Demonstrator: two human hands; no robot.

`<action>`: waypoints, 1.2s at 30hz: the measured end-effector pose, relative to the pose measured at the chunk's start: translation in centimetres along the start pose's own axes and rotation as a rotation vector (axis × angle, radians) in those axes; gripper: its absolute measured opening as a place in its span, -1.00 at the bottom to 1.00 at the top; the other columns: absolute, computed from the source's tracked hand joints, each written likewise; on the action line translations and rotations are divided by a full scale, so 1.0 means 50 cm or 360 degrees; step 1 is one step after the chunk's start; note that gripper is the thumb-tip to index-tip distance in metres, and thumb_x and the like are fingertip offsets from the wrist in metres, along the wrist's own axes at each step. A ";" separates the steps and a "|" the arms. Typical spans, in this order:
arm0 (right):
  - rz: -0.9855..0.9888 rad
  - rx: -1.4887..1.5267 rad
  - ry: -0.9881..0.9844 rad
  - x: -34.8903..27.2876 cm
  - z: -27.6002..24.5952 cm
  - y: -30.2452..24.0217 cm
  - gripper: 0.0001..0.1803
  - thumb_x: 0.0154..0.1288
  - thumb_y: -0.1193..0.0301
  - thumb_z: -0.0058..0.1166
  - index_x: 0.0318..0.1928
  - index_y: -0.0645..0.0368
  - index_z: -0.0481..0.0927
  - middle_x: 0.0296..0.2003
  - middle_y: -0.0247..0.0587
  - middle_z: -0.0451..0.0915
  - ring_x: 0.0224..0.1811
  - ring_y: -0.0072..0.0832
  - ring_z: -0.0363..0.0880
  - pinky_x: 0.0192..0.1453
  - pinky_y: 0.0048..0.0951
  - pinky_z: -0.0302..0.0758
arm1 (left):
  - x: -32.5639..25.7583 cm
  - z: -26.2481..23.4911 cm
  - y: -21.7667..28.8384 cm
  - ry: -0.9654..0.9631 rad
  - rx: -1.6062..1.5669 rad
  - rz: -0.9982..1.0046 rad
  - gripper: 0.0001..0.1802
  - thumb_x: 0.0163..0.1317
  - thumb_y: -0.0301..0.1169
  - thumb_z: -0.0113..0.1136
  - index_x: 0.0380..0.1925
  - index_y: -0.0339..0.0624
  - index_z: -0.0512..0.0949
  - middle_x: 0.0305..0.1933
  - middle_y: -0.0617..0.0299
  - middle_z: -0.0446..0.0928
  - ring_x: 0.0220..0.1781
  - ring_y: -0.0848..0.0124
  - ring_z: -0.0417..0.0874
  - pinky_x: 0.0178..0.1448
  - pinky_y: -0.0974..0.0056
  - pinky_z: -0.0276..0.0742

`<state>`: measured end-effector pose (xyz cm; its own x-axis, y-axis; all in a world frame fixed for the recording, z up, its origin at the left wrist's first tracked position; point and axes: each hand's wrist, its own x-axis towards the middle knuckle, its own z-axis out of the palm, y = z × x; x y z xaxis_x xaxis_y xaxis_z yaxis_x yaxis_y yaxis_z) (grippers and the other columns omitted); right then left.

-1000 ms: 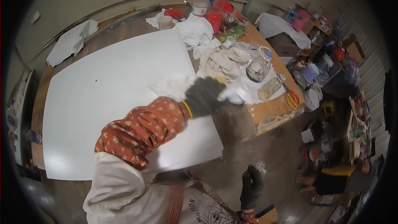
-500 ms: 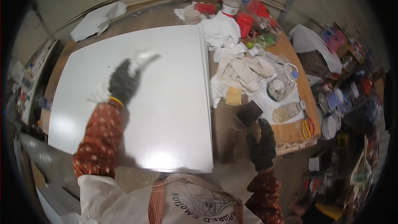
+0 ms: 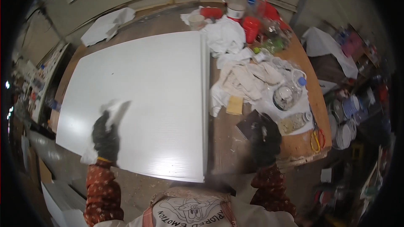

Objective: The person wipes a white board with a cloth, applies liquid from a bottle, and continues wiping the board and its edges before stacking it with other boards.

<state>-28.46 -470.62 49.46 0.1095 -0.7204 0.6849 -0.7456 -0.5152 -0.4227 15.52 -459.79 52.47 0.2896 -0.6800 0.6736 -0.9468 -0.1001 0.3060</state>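
My left hand [image 3: 106, 138], in a dark glove, is closed round a crumpled white cloth [image 3: 110, 111] over the near left part of a white panel [image 3: 160, 84]. Cloth shows on both sides of the glove. Layered edges along the panel's right side suggest more than one sheet. My right hand [image 3: 266, 143], also gloved, is at the right end of a dark square sheet [image 3: 247, 125] on the brown tabletop. Its fingers are blurred, and whether they grip the sheet cannot be made out.
Beyond the right hand lie a yellow pad [image 3: 235, 105], beige rags [image 3: 242, 80], a clear jug [image 3: 286, 96], a small bottle [image 3: 294, 123] and pliers [image 3: 316, 138]. Bottles and a red cup [image 3: 251, 29] stand far right. A white sheet [image 3: 107, 26] lies far left.
My left hand has come nearer to me across the panel with the white cloth. My right hand has moved slightly forward, over the end of the dark sheet. The whole view has shifted a little.
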 end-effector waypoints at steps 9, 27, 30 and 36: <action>0.0496 0.0184 0.0782 -0.070 -0.072 0.278 0.08 0.02 0.37 0.44 0.44 0.26 -0.01 0.39 0.09 0.11 0.44 -0.14 0.12 0.51 -0.15 0.06 | 0.019 -0.004 0.056 -0.0037 0.0199 0.0731 -0.26 -0.04 -0.27 0.50 0.15 -0.22 0.41 0.19 -0.12 0.44 0.17 -0.10 0.49 0.18 -0.04 0.50; 0.0759 0.0196 0.0088 0.080 -0.073 0.416 0.02 -0.04 0.22 0.46 0.37 0.20 0.15 0.22 0.00 0.37 0.21 -0.21 0.41 0.28 -0.22 0.39 | 0.079 0.024 -0.104 -0.0319 0.0099 0.0425 -0.51 0.09 -0.37 0.28 0.09 0.03 0.51 0.23 0.04 0.47 0.28 0.04 0.47 0.23 0.00 0.49; 0.0241 -0.0020 0.0129 0.117 -0.023 0.293 -0.17 0.09 0.28 0.33 0.32 0.23 0.21 0.15 -0.04 0.40 0.12 -0.27 0.45 0.16 -0.30 0.46 | 0.126 0.039 -0.235 -0.0230 -0.0366 0.0106 -0.58 0.22 -0.46 0.17 0.12 -0.11 0.47 0.25 0.03 0.44 0.25 0.16 0.49 0.24 0.09 0.47; 0.0704 0.1087 -0.0393 0.206 0.184 -0.393 -0.07 -0.01 0.50 0.35 0.39 0.12 0.17 0.17 -0.12 0.44 0.20 -0.27 0.42 0.27 -0.34 0.42 | 0.207 -0.019 -0.415 -0.0402 -0.2770 -0.0874 -0.47 0.38 -0.47 -0.03 0.34 -0.16 0.19 0.34 0.10 0.31 0.36 0.27 0.34 0.45 0.14 0.21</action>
<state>-6.62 -472.17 59.37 0.1010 -0.9613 0.2565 -0.2019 -0.2723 -0.9408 38.30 -464.04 53.75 0.2977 -0.9302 0.2150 0.4827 0.3409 0.8067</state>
